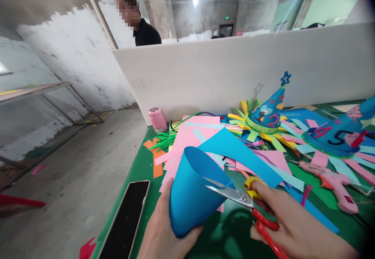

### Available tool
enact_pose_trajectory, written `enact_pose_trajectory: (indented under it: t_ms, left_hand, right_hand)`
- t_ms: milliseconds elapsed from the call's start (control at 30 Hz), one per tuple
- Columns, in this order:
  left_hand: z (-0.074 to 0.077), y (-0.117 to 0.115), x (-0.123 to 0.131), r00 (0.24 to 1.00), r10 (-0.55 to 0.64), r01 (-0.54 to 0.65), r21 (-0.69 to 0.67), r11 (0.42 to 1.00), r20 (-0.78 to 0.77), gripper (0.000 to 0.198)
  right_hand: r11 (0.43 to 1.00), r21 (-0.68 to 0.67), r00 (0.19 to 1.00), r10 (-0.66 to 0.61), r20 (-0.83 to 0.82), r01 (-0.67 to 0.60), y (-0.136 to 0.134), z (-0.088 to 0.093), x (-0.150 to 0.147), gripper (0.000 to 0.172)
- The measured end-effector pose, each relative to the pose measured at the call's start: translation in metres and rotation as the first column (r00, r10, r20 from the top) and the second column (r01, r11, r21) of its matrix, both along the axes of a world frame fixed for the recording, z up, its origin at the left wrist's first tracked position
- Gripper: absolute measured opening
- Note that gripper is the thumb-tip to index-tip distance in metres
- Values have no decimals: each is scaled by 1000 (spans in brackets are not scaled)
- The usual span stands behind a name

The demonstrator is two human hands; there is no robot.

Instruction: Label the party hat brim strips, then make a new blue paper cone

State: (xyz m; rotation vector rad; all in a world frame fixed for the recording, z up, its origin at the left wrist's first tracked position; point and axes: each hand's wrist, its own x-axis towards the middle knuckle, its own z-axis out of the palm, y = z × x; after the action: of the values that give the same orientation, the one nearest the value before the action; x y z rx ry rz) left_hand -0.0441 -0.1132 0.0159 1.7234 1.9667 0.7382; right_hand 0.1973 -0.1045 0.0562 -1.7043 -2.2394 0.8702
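A blue paper cone (196, 204) is gripped by my left hand (166, 227), its wide rim tilted up and to the right. My right hand (287, 220) holds a pair of scissors (244, 197) with yellow and red handles. The blades are spread at the cone's right rim, one inside and one outside, and a thin blue sliver sticks up beside them. Behind the cone lie a curved blue paper piece (234, 149) and pink paper sheets (202, 122).
Two decorated party hats (265, 114) with paper-strip fringes stand at the right, near a pink glue gun (331, 181). A phone (125, 220) lies at the left edge. Green pipe cleaners (164, 140) and a pink canister (157, 119) sit before a white partition (205, 75). A person (148, 32) is behind it.
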Motion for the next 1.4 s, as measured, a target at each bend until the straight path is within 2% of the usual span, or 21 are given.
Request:
enact_pose_trajectory:
  t_ms: [100, 267, 533, 733, 900, 1000, 1100, 1200, 1300, 1400]
  left_hand:
    - [-1, 1, 0, 1000, -7, 8, 5, 1000, -18, 84]
    - [-2, 2, 2, 998, -32, 31, -17, 999, -53, 86]
    - [-4, 5, 1, 995, -46, 44, -24, 999, -93, 89]
    - [-7, 6, 0, 988, -30, 29, -6, 1000, -153, 90]
    - [-6, 10, -1, 973, -101, 89, -68, 994, -208, 89]
    - [-4, 10, 1, 973, -90, 77, -68, 995, -213, 91]
    - [-1, 9, 0, 989, -79, 67, -97, 993, -128, 97]
    - [-1, 13, -8, 987, -124, 136, -128, 982, 103, 99]
    - [-8, 24, -22, 911, -172, 263, -206, 942, 376, 107]
    - [-17, 33, -30, 805, -243, 422, -235, 876, 542, 113]
  right_hand:
    - [1000, -14, 1000, 1, -24, -2, 0, -1, -1, 23]
    - [998, 61, 999, -3, -41, 5, 0, 1, -2, 19]
    - [999, -30, 997, -22, -68, 20, 3, -3, 0, 23]
    - [1000, -15, 999, -11, -39, 10, 4, -1, -1, 23]
    - [1000, -9, 999, -15, -50, 14, 7, 4, -4, 22]
    - [1000, -15, 998, -22, -55, 21, 11, 2, -5, 20]
    - [999, -22, 997, -28, -77, 27, 14, -5, -3, 21]
    - [1000, 0, 993, -31, -118, 31, 13, -15, -1, 22]
    - [1000, 9, 992, -28, -126, 29, 11, -25, 1, 21]
    - [999, 9, 991, -32, -133, 34, 9, -33, 3, 24]
